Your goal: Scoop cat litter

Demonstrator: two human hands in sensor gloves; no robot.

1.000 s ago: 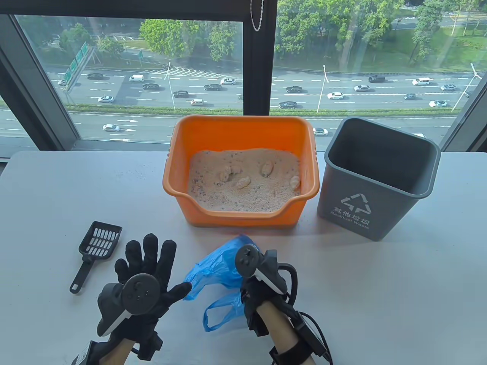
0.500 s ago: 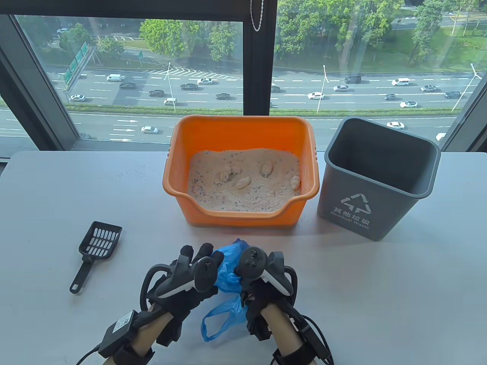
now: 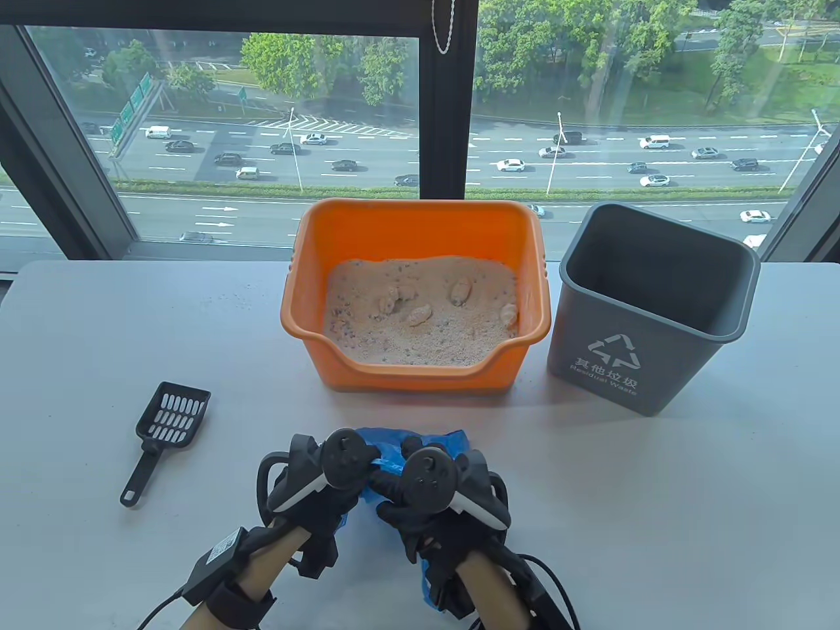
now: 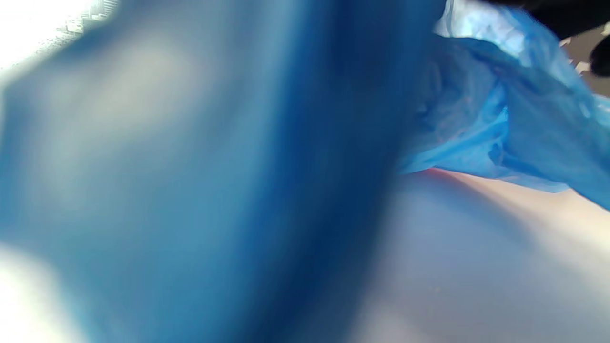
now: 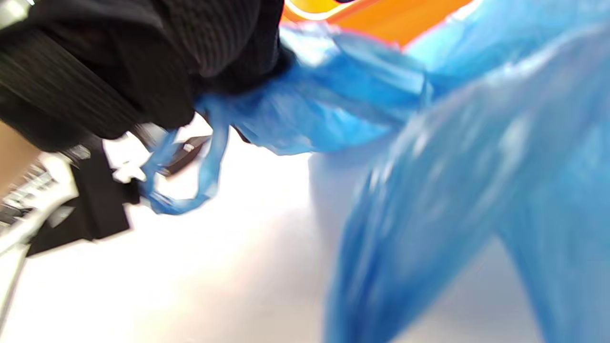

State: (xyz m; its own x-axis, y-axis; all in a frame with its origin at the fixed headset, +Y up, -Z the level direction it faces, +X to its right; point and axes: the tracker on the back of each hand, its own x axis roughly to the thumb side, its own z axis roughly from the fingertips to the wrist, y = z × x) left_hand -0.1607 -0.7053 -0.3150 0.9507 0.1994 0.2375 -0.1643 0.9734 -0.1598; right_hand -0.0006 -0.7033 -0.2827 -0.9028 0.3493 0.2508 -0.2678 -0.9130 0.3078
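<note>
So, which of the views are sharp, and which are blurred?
Table view: sharp, daylit from the window. Left wrist view: blue bag close to the lens fills the frame, mostly out of focus. Right wrist view: bag smeared by blur, table overexposed to white.

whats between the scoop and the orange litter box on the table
Nothing: in the table view, only bare table lies between the black scoop and the orange litter box. Both hands and the blue bag sit nearer the camera.
</note>
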